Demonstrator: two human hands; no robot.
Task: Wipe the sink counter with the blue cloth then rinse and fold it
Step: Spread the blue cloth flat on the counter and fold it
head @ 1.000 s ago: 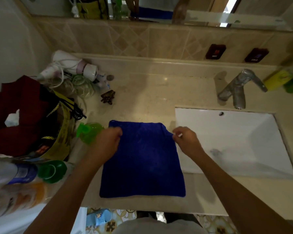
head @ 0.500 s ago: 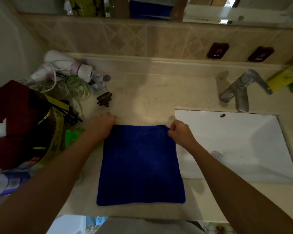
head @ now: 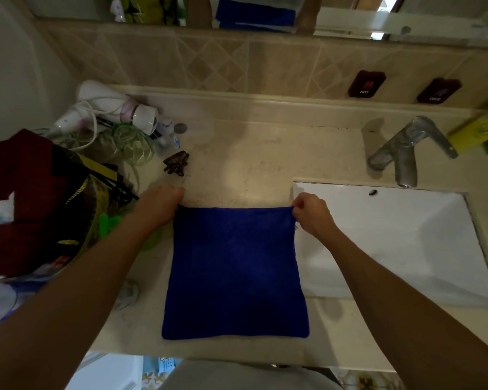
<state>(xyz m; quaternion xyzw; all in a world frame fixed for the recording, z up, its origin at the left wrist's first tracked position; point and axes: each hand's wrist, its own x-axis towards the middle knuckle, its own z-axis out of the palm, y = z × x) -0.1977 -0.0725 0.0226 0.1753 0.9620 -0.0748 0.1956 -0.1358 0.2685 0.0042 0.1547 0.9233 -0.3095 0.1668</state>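
The blue cloth [head: 234,273] lies flat as a rectangle on the beige sink counter [head: 254,164], its right edge overlapping the rim of the white sink [head: 392,243]. My left hand [head: 159,205] pinches the cloth's far left corner. My right hand [head: 312,212] pinches the far right corner with closed fingers. Both far corners sit at counter level; the near edge rests close to the counter's front edge.
A metal faucet [head: 403,153] stands behind the sink. At the left lie a white hair dryer [head: 110,111], a green glass [head: 134,144], a dark hair clip [head: 176,163], a dark red bag [head: 31,198] and a green bottle cap [head: 107,223]. A yellow-green bottle [head: 479,130] stands far right.
Both hands stay on the cloth's far corners while the cloth sits a little nearer the front edge and looks flatter; the view has shifted slightly.
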